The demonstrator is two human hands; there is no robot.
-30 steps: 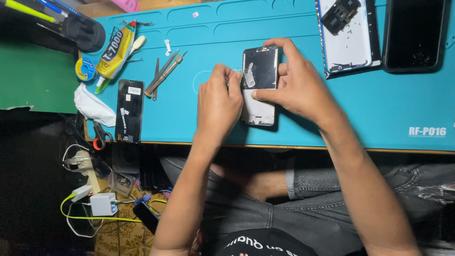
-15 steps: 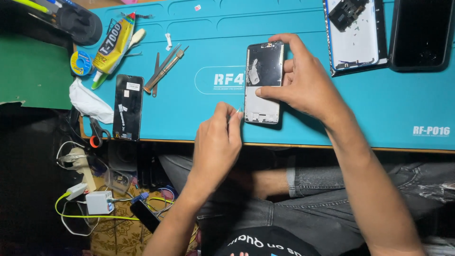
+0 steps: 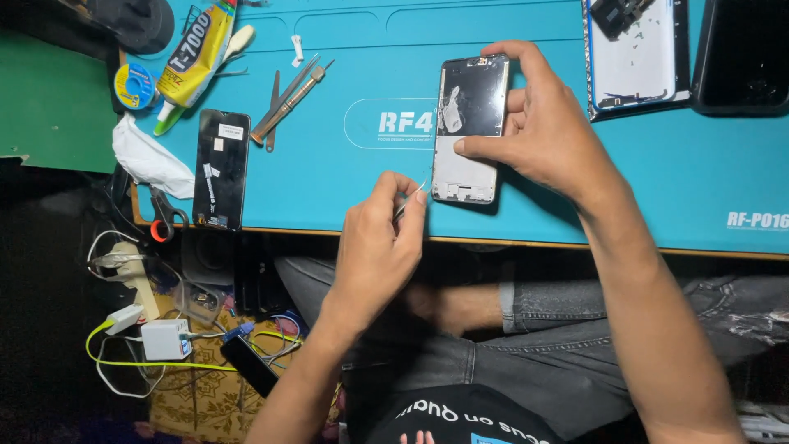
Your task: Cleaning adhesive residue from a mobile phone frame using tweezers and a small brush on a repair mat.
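the opened phone frame lies on the teal work mat, with its long axis running away from the person, slightly tilted. the right hand holds it from the right side: the thumb presses on the middle of the frame and the other fingers wrap behind its right edge, so the fingers are closed around the frame. the left hand is just beside the lower left corner of the frame, nearer to the person. its thumb and first fingers are pressed together and pinch thin tweezers, and the tip points up and right, toward the lower left edge of the frame. the tip looks very near that edge, but it is not possible to tell if it touches. so the frame lies up and to the right from the left fingers, and the left hand is the one that is free to work on it.

left of the frame, on the same mat, there are metal prying tools, a black phone screen, a white cloth and a yellow glue tube. right of the frame lie a white back cover and a dark phone. below the mat edge, the person's knees in jeans and some cables with a charger on the floor are visible
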